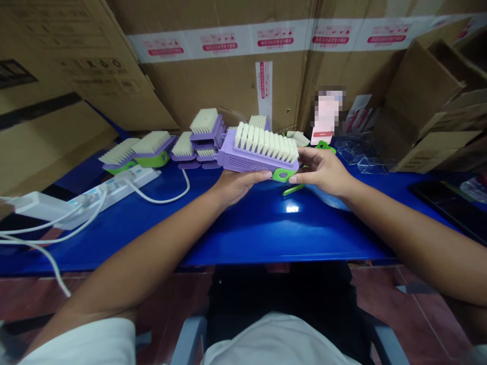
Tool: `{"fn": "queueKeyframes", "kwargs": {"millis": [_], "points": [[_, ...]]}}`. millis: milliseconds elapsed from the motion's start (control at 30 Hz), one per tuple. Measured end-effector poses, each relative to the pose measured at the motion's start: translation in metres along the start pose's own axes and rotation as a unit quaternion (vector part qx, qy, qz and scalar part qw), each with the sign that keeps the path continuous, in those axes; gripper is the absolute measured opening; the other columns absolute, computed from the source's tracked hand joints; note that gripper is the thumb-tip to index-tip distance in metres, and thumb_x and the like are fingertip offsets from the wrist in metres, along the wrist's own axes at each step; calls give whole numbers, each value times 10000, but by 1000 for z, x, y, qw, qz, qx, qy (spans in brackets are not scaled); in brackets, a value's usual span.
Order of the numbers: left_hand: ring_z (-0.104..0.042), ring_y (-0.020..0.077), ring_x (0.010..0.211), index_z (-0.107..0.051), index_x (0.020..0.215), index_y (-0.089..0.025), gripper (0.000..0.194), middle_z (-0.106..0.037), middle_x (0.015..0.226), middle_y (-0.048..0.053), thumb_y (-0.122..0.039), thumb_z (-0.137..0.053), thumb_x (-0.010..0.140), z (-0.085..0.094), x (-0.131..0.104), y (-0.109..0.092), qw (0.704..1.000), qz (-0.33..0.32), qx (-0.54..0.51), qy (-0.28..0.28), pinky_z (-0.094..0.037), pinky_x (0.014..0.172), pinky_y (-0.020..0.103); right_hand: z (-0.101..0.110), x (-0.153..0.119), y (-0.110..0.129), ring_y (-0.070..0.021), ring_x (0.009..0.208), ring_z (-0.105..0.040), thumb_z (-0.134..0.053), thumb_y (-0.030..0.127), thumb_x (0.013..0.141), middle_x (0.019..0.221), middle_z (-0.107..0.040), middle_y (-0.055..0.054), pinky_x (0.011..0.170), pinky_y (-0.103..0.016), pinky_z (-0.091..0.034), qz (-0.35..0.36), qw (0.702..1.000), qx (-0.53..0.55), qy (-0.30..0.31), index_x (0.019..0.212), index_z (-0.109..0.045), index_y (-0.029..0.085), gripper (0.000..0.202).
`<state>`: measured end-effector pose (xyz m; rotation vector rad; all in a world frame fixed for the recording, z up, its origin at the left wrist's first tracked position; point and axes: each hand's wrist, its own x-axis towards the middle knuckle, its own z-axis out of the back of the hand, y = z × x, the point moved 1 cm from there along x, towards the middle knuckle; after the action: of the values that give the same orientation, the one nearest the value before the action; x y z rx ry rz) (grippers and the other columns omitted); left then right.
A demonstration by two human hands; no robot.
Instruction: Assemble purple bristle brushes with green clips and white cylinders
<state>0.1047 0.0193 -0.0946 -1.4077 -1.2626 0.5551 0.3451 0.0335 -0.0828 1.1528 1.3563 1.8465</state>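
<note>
Above the table I hold a purple scrub brush [251,158] with its cream bristles facing up. My left hand [238,186] grips it from below, the thumb along its lower front edge. At the brush's right end, my right hand [323,171] closes its fingers and thumb beside a green end piece [284,175]. A thin green part [292,189] shows below the brush; another green piece [324,145] is behind my right hand. More purple brushes [207,131] are stacked behind and to the left, and two brushes with green parts [152,148] lie farther left.
A white power strip [106,192] with cables lies on the blue table [243,238] at left. Cardboard boxes [228,76] wall the back. A phone [326,116] stands upright there, with clear plastic pieces [367,157] and a dark flat device [449,208] to the right.
</note>
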Motion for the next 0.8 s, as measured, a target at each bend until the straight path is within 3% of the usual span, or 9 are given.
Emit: {"fn": "queueKeyframes", "kwargs": {"millis": [800], "points": [[-738, 375, 1376, -746, 1401, -295, 809, -843, 1303, 70, -350, -1077, 664, 1, 0, 2, 1000, -1, -5, 8, -514, 1299, 597, 0, 0, -1, -285, 1068, -806, -1111, 401, 622, 1189, -858, -65, 1095, -518, -662, -10, 1000, 5, -2, 1311, -859, 264, 746]]}}
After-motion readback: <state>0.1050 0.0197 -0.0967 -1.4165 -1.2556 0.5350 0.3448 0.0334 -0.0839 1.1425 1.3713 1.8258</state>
